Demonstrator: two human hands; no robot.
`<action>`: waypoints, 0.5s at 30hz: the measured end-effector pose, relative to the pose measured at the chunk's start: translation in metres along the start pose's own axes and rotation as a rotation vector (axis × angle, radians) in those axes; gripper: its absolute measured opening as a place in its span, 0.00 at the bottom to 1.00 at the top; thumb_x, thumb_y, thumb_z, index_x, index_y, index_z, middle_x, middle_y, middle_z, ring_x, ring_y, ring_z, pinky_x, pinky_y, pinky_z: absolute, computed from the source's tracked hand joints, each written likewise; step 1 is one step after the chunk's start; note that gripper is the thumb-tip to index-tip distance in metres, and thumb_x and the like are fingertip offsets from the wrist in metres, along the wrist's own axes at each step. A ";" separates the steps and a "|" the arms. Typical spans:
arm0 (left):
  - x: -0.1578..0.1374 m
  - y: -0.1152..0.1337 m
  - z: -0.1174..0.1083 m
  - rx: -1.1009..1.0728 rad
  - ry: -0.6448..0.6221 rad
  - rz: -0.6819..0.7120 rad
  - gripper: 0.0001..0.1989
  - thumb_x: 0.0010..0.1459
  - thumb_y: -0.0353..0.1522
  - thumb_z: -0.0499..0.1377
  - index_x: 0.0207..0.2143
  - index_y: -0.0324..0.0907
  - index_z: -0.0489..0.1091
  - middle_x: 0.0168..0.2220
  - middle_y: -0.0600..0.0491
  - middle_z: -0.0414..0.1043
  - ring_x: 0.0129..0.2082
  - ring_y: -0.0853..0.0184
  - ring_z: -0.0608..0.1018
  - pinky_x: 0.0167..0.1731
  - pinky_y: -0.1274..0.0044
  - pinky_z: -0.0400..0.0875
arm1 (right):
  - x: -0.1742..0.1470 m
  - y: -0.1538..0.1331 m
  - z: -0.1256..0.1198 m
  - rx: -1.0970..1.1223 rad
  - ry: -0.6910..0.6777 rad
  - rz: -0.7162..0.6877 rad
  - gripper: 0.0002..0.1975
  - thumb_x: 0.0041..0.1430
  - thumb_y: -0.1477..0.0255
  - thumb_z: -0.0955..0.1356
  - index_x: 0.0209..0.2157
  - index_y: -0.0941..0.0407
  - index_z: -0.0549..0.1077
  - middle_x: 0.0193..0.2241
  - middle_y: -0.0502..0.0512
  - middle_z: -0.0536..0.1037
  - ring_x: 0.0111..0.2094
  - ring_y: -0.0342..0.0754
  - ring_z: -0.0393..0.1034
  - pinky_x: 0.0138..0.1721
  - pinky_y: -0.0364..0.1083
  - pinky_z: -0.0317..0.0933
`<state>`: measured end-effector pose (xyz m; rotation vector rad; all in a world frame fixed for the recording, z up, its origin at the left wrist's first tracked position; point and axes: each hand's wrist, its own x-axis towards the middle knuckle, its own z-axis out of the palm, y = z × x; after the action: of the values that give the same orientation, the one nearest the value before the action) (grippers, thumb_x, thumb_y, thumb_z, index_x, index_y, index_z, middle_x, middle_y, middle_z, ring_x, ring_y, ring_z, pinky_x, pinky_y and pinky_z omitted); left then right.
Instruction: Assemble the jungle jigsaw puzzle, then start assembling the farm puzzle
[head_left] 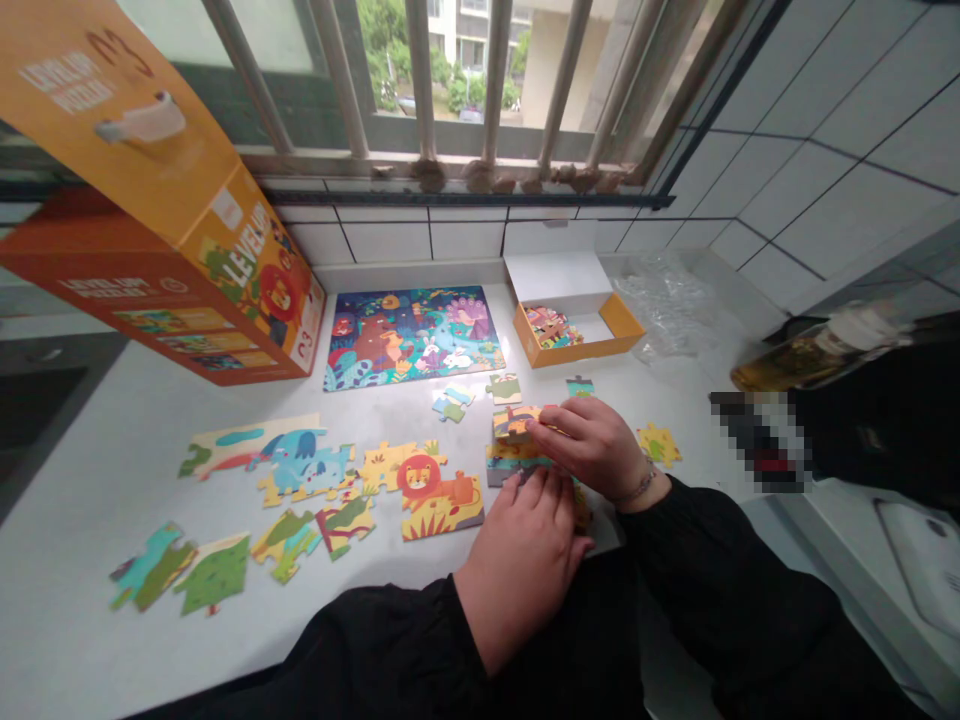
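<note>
My right hand point(600, 450) pinches the right end of a yellow and brown puzzle piece point(514, 424) between thumb and fingers. Just below it, my left hand point(525, 550) lies with its fingers flat over a yellow, teal and grey puzzle piece point(504, 464), hiding part of it. More yellow shows at the edge of my left hand, mostly covered. To the left is a joined lion section point(439, 495), and beyond it a blue elephant section point(300, 465). A green and cream piece point(504, 389) and a teal piece point(580, 386) lie above my hands.
Loose green pieces point(215, 575) lie at lower left, a yellow piece point(658, 443) at right. Behind are a completed animal puzzle point(416, 335), an open orange box point(577, 352) holding pieces, and clear plastic wrap point(660, 300). A tall puzzle carton point(172, 290) stands left; a bottle point(817, 345) lies right.
</note>
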<state>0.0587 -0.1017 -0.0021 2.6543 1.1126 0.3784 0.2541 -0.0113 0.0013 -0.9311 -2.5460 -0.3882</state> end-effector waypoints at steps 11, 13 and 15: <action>0.030 -0.078 -0.054 0.071 -0.027 -0.079 0.14 0.72 0.22 0.53 0.54 0.36 0.76 0.55 0.39 0.79 0.56 0.53 0.80 0.57 0.61 0.77 | -0.015 0.010 -0.001 0.176 0.004 0.253 0.12 0.78 0.71 0.67 0.56 0.52 0.79 0.47 0.59 0.84 0.45 0.54 0.76 0.47 0.54 0.70; 0.036 -0.086 -0.055 0.063 -0.074 -0.070 0.13 0.71 0.22 0.55 0.52 0.38 0.77 0.54 0.40 0.79 0.56 0.52 0.79 0.56 0.61 0.78 | -0.024 0.014 -0.001 0.185 0.026 0.350 0.11 0.77 0.72 0.66 0.53 0.52 0.80 0.45 0.60 0.84 0.47 0.56 0.77 0.49 0.56 0.72; 0.038 -0.089 -0.055 0.048 -0.105 -0.047 0.13 0.71 0.22 0.56 0.52 0.40 0.77 0.54 0.40 0.78 0.57 0.52 0.78 0.55 0.62 0.78 | -0.032 0.017 0.003 0.212 0.006 0.365 0.10 0.76 0.73 0.67 0.51 0.53 0.81 0.45 0.61 0.84 0.48 0.57 0.77 0.50 0.57 0.72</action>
<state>0.0079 -0.0068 0.0266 2.6499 1.1626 0.2031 0.2864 -0.0154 -0.0137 -1.2724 -2.2886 -0.0127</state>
